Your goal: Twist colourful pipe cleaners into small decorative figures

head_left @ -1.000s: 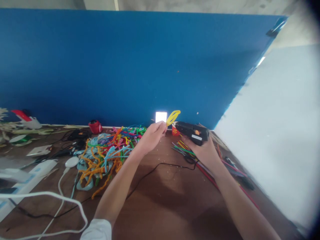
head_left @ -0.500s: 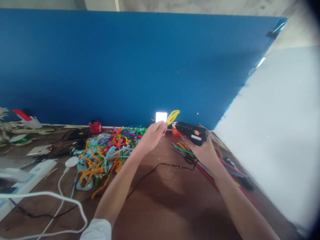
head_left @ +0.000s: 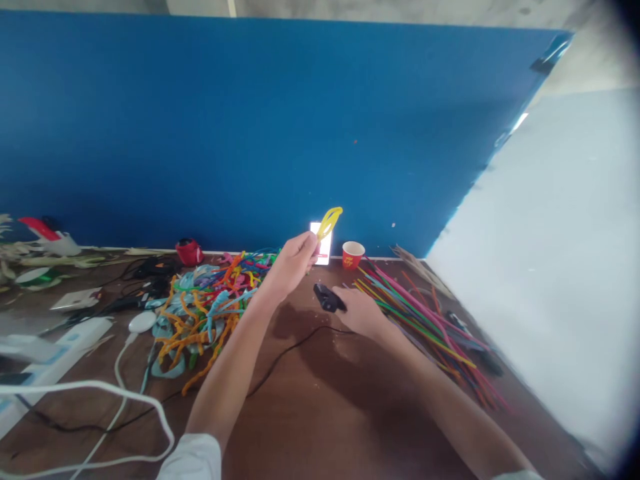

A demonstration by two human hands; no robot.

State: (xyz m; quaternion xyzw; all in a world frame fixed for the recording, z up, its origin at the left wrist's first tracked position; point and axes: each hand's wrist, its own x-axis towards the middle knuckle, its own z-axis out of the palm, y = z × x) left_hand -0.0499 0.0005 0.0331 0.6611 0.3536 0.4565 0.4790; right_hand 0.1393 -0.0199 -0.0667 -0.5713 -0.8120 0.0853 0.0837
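My left hand (head_left: pixel 295 263) pinches a yellow pipe cleaner bent into narrow loops (head_left: pixel 330 221), held up in front of a bright phone screen (head_left: pixel 324 253). Lower and to the right, my right hand (head_left: pixel 363 312) is wrapped round a black glue gun (head_left: pixel 327 298), seen end-on just above the table. Its nozzle is hard to make out from this angle. The yellow loops and the glue gun are well apart. Behind the right hand stands a red paper cup (head_left: pixel 353 256), and long coloured pipe cleaners (head_left: pixel 420 313) lie to its right.
A tangled heap of twisted coloured pipe cleaners (head_left: pixel 200 327) covers the table left of centre. Near it are a red container (head_left: pixel 189 253), a white round charger (head_left: pixel 143 322) and a white power strip (head_left: pixel 55 367). A black cord (head_left: pixel 285 360) crosses the table. A blue partition (head_left: pixel 250 133) rises behind.
My right hand has lowered and turned the glue gun, moving it left and uncovering the paper cup. My left hand has shifted slightly left and up with the yellow loops.
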